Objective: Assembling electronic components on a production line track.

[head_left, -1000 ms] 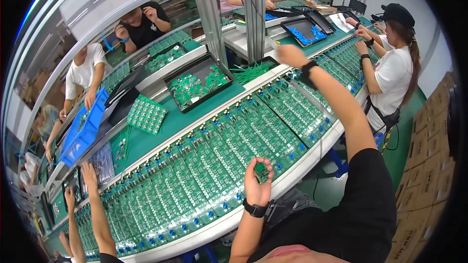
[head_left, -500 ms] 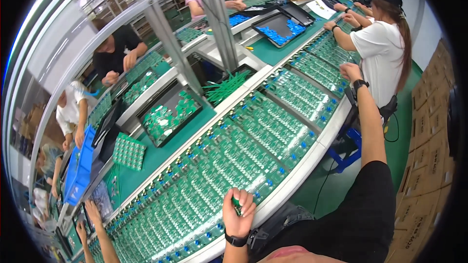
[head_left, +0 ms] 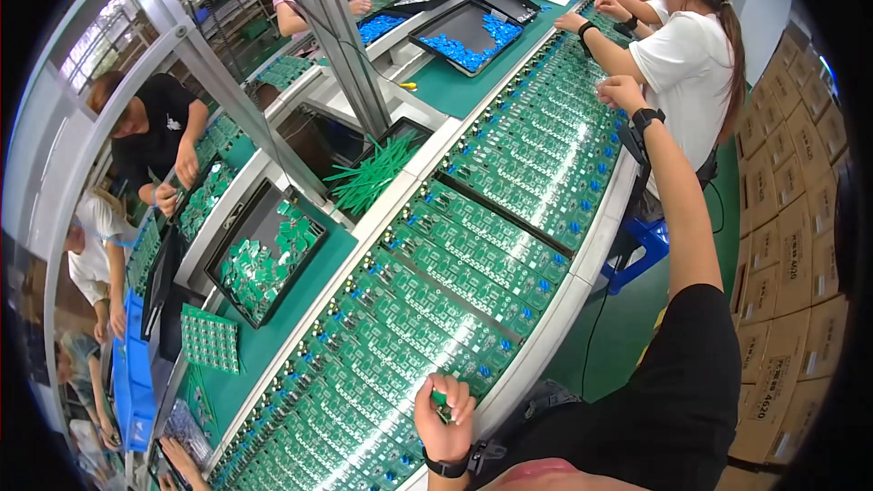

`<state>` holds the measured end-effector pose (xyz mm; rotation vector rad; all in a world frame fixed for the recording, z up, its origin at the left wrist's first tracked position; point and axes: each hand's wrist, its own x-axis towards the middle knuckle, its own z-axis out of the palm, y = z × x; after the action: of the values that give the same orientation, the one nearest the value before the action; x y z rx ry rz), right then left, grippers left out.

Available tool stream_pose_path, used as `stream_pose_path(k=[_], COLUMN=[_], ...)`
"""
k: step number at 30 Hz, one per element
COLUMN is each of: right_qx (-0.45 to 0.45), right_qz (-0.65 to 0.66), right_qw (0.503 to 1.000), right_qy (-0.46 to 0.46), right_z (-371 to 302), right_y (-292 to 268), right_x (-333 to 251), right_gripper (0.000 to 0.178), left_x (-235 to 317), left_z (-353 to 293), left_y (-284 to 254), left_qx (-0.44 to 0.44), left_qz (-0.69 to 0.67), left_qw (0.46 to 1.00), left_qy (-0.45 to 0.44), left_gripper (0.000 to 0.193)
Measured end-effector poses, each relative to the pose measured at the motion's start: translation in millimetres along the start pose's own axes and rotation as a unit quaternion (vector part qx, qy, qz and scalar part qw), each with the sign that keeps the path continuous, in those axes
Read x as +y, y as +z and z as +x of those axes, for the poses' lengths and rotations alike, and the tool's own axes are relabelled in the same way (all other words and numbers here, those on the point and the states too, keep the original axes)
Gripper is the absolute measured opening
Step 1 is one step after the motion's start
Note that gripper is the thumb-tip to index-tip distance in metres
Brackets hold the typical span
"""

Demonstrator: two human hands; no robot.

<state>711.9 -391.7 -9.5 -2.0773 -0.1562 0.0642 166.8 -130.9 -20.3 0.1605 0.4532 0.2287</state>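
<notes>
Near the lower middle, my left hand [head_left: 445,418] is curled round small green circuit boards [head_left: 443,397]; their number is hidden by the fingers. It hovers above the near side of a long row of green circuit board panels [head_left: 436,309]. My right hand [head_left: 622,94] reaches far up the row, its fingertips pinched together over the panels' right edge, close to a co-worker's forearm. Whatever sits in that pinch is too small to tell. Blue parts [head_left: 544,286] dot the panels' near side, and dark and gold parts [head_left: 368,264] line their far side.
A black tray of small green boards [head_left: 264,259], green strips [head_left: 377,168] and a tray of blue parts [head_left: 468,36] lie beyond the row. Metal posts [head_left: 341,45] rise there. A co-worker in white [head_left: 682,73] stands at right, by stacked cartons [head_left: 791,245]. Other people sit opposite.
The view has turned, so the line's far end sits further left in the picture. My right hand has moved farther along the row, over the panels. My left hand keeps its curled grip.
</notes>
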Motion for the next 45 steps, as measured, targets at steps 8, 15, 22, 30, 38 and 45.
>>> stream_pose_path(k=[8,15,22,30,38,45], right_qx=[-0.036,0.028,0.122,0.222,0.258,0.260], right_qz=[-0.036,-0.071,-0.046,-0.170,-0.229,-0.256], right_qw=[0.997,0.994,0.981,0.953,0.928,0.921], right_qy=[-0.065,-0.082,-0.143,-0.116,-0.139,-0.136], right_z=[-9,-36,-27,-25,-14,-18], right_y=[-28,-28,-30,-45,-74,-58], right_x=[-6,-38,-22,-16,-2,-19], right_gripper=[0.019,0.018,0.021,0.027,0.026,0.022], left_x=[-10,-6,-4,-2,-4,-3], left_z=[1,3,1,-1,-2,2], left_y=[6,8,8,9,10,10], left_qx=[0.046,0.058,0.049,0.038,0.018,0.031], left_qz=[0.065,0.067,0.063,0.064,0.050,0.026], left_qw=[0.995,0.992,0.992,0.991,0.993,0.996], left_qy=[0.052,0.085,0.098,0.113,0.109,0.078], left_gripper=[0.021,0.021,0.021,0.021,0.019,0.017])
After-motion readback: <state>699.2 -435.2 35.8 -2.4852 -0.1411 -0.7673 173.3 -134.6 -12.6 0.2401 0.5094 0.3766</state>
